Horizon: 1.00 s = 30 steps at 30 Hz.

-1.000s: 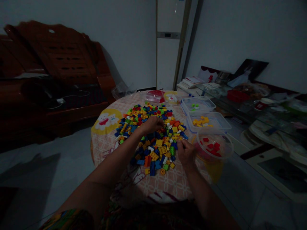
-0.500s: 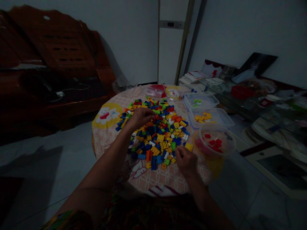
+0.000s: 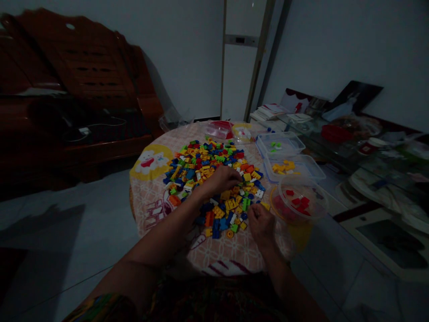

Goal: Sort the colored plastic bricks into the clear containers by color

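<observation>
Round surface (image 3: 150, 210), patterned cloth. A brick pile (image 3: 204, 167) of mixed colours covers its middle. On the right stand two rectangular tubs (image 3: 301, 172), and a round tub (image 3: 315, 199) of red bricks sits at the rim.

Left hand (image 3: 223, 179): fingers down in the pile's centre-right, grip cannot be told. Right hand (image 3: 260, 223): at the pile's near edge, grip narrow, fingers curled in, contents not visible. A yellow brick (image 3: 266, 205) lies just beside it.

Risk: the round tub is near the right hand, so a knock could tip it off. The dim light could also cause colours to be misread.

Change: half a second ago the left hand was at the pile's upper left. The right hand has barely shifted.
</observation>
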Motion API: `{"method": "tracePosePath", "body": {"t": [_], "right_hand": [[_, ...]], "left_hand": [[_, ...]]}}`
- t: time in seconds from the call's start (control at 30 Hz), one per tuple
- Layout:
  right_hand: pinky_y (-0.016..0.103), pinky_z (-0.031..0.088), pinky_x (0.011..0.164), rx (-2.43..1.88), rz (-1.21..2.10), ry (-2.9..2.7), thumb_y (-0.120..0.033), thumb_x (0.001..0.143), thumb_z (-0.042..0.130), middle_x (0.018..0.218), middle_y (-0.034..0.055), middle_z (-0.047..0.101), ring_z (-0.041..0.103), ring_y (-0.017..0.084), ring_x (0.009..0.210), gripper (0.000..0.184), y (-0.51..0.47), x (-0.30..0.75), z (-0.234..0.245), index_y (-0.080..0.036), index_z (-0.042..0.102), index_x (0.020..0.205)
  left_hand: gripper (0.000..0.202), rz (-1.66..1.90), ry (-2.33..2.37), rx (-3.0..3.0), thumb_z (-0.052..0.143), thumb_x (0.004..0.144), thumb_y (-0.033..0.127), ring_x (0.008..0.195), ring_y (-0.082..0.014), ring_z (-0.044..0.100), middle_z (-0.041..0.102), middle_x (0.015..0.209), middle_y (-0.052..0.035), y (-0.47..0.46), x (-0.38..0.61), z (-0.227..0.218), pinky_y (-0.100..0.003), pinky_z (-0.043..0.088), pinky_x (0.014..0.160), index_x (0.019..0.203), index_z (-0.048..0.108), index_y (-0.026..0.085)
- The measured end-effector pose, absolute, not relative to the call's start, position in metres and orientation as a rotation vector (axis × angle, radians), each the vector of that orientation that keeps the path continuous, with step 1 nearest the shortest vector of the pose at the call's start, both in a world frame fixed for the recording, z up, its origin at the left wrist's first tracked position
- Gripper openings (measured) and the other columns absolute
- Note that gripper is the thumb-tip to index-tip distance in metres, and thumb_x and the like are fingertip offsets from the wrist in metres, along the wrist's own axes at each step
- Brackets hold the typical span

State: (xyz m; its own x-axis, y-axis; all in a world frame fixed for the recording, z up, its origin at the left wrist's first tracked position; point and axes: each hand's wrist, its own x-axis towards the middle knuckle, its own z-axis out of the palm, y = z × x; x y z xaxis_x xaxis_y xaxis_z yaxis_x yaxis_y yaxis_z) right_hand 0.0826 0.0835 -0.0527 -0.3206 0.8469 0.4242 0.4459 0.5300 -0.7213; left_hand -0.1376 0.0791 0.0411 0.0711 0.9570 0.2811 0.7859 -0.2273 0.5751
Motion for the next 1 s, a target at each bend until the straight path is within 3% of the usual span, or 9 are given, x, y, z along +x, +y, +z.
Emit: {"method": "tracePosePath", "body": {"t": [0.2, 0.37, 0.47, 0.63, 0.83, 1.0], "right_hand": [[0.023, 0.036, 0.052, -1.031, 0.724, -1.767, -0.031, 0.078, 0.053, 0.053, -0.0033, 0.054, 0.047, 0.012, 0.052, 0.020, 0.087, 0.083, -0.050, -0.020, 0.059, 0.063], [0.025, 0.040, 0.054, -1.067, 0.886, -1.684, -0.035, 0.080, 0.054, 0.056, -0.0021, 0.056, 0.049, 0.014, 0.054, 0.022, 0.090, 0.085, -0.052, -0.019, 0.062, 0.067], [0.024, 0.039, 0.053, -1.072, 0.941, -1.649, -0.037, 0.082, 0.053, 0.056, -0.0030, 0.053, 0.047, 0.013, 0.054, 0.025, 0.089, 0.085, -0.051, -0.019, 0.060, 0.066], [0.024, 0.037, 0.050, -1.099, 0.946, -1.629, -0.041, 0.083, 0.053, 0.052, -0.0039, 0.049, 0.046, 0.013, 0.052, 0.028, 0.087, 0.086, -0.048, -0.020, 0.057, 0.064], [0.024, 0.036, 0.050, -1.083, 0.885, -1.661, -0.041, 0.085, 0.051, 0.052, -0.0040, 0.048, 0.046, 0.013, 0.053, 0.028, 0.090, 0.087, -0.049, -0.020, 0.056, 0.067], [0.023, 0.035, 0.051, -1.062, 0.838, -1.757, -0.034, 0.081, 0.052, 0.054, -0.0033, 0.052, 0.046, 0.012, 0.052, 0.023, 0.087, 0.083, -0.045, -0.020, 0.057, 0.064]], "left_hand": [[0.021, 0.238, 1.779, 2.330, 0.063, 0.077, 0.012, 0.085, -0.0213, 0.068, 0.074, 0.091, -0.0086, 0.115, -0.089, 0.030, -0.026, 0.047, 0.072, 0.091, 0.077, 0.018], [0.019, 0.080, 1.858, 2.338, 0.066, 0.075, 0.014, 0.091, -0.0230, 0.066, 0.071, 0.099, -0.0124, 0.114, -0.086, 0.027, -0.026, 0.047, 0.071, 0.091, 0.074, 0.015], [0.015, 0.180, 1.852, 2.299, 0.066, 0.075, 0.014, 0.088, -0.0208, 0.065, 0.071, 0.094, -0.0097, 0.112, -0.092, 0.024, -0.025, 0.046, 0.071, 0.087, 0.073, 0.015], [0.015, 0.753, 1.579, 1.840, 0.070, 0.075, 0.020, 0.067, -0.0135, 0.061, 0.069, 0.073, -0.0036, 0.111, -0.107, 0.020, -0.022, 0.045, 0.064, 0.087, 0.072, 0.012], [0.043, 0.905, 1.044, 1.299, 0.081, 0.067, 0.043, 0.061, -0.0120, 0.062, 0.071, 0.075, -0.0075, 0.105, -0.117, 0.021, -0.021, 0.046, 0.058, 0.095, 0.074, 0.010], [0.029, 0.901, 1.122, 1.164, 0.082, 0.067, 0.026, 0.055, -0.0100, 0.060, 0.069, 0.065, -0.0043, 0.120, -0.117, 0.017, -0.021, 0.048, 0.058, 0.089, 0.073, 0.009]]}}
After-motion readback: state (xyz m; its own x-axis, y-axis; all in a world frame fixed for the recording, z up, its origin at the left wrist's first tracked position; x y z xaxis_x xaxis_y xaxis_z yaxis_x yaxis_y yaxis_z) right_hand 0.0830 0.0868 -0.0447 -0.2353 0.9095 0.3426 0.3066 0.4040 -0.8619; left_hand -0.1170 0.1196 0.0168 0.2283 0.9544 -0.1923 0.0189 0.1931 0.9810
